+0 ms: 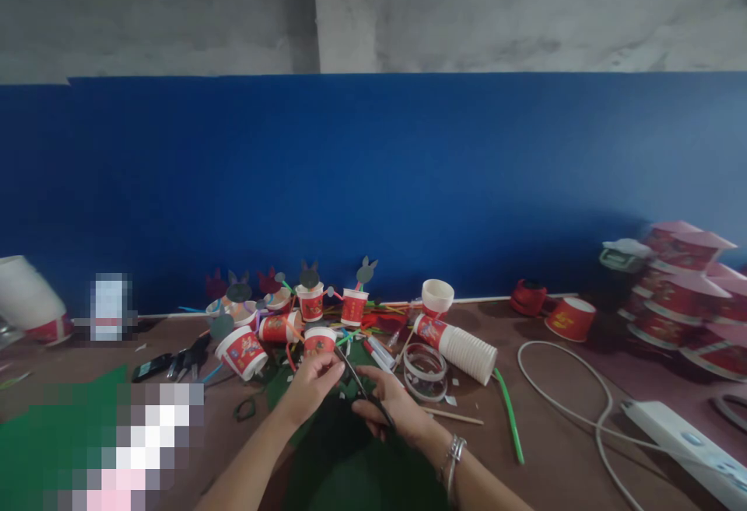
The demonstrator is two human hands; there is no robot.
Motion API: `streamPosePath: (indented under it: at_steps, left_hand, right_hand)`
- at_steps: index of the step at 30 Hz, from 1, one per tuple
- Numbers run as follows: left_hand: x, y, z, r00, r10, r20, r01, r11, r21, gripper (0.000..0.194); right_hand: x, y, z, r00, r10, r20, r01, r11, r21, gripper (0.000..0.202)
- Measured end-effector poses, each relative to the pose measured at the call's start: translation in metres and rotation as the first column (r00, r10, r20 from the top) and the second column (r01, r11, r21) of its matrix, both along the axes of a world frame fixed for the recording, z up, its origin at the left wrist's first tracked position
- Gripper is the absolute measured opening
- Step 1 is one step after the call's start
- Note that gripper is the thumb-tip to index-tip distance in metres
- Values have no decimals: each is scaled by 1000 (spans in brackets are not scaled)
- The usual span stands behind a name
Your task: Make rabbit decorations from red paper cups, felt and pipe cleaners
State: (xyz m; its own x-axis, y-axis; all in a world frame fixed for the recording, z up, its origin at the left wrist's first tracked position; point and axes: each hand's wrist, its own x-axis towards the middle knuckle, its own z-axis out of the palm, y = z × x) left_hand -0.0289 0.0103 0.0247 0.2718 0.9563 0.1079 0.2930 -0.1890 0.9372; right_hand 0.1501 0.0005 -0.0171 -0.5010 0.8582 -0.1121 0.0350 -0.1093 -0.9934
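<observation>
At the far left of the brown surface (560,433), a leaning stack of white cups (28,289) stands near the blue wall (408,176). A green sheet (64,410) lies in front of it, with a bunch of keys (187,361) further right. Next comes a jumble of red paper cups, one of them tipped over (278,329), some topped with grey eared cutouts (366,271).

Before these, I see the left hand (312,388) with thumb and fingers pinched together near the scissors' tips; I cannot tell whether anything is caught between them. The scissors (352,373) slant between both hands, above a dark green sheet (350,472), their handles gripped by the right hand (400,406), bracelets (453,456) at its wrist.

Just beyond that hand sit rolls of tape (426,394), then a stack of cups lying on its side (467,353) and a green fuzzy stem (510,418). Rightward, an upturned red cup (570,319), a white power strip (689,445) and piled red cups with pink tops (685,297) finish the row.
</observation>
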Motion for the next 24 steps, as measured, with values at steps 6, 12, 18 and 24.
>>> streamPosePath:
  at_steps: [6,12,18,24]
  left_hand:
    - [6,3,-15,996,28,86,-18,992,-122,34]
    - [15,1,-23,976,58,211,-5,970,-244,46]
    - [20,-1,-28,976,-5,218,56,972,-228,44]
    - [20,1,-32,970,76,232,-22,974,-226,31]
  right_hand:
    - [-7,4,1,903,-371,-218,385,923,20,65]
    - [-10,1,6,807,-465,-365,485,874,-43,71]
    - [-12,3,-5,834,-395,-386,433,901,14,66]
    - [-10,3,0,831,-404,-382,438,899,1,67]
